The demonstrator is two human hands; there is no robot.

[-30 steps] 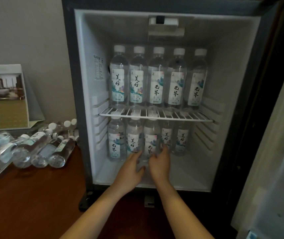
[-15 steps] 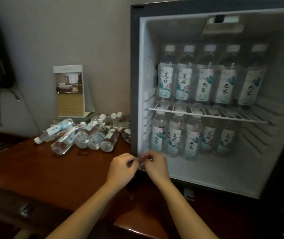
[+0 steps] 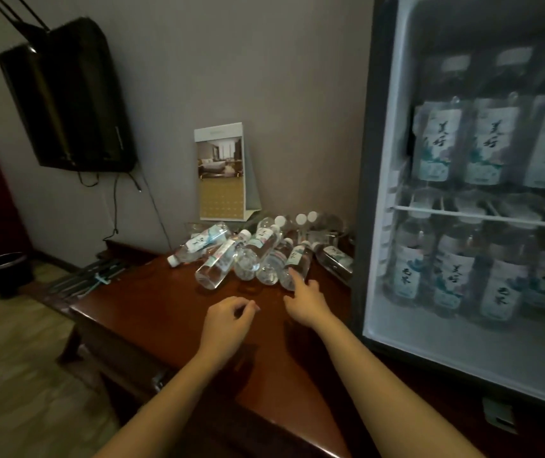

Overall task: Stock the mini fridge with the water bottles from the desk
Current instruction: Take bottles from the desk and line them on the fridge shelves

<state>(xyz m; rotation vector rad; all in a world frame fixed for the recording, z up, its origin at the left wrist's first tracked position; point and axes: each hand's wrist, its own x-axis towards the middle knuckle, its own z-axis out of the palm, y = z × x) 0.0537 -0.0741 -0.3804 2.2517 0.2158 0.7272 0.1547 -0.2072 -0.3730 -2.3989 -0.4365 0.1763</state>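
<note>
Bare wood lies open in front of and to the left of your fingers, as far as the surface's (image 3: 165, 302) left edge, where it drops to a patterned floor (image 3: 16, 375). Just right of your right hand (image 3: 309, 300) stands the dark front frame of the mini fridge (image 3: 367, 160). It is open, and its white interior faces you.

The surface is dark, glossy red-brown wood. Beyond your fingers, a loose pile of clear water bottles (image 3: 251, 256) lies on its side against the grey wall (image 3: 264, 77), touching the fridge's left side. Behind the pile leans a card stand (image 3: 221, 173) printed with a hotel room photo. Farther left of your hands, a dark television (image 3: 66, 97) hangs on the wall with cables trailing below, and a dark bin (image 3: 8, 269) sits on the floor. Inside the fridge, well right of your fingers, labelled bottles stand upright in a row on the wire shelf (image 3: 482, 217) and in another row beneath it.

Both arms reach forward, bare to the elbow. Your right hand stretches toward the pile, fingers (image 3: 294, 279) mostly straight, the index tip touching the base of the nearest bottle (image 3: 297, 261) and gripping nothing. Your left hand (image 3: 228, 320) sits near it, to the left and slightly closer to you, palm down, fingers (image 3: 248, 305) loosely curled and holding nothing. I cannot tell if it rests on the wood.
</note>
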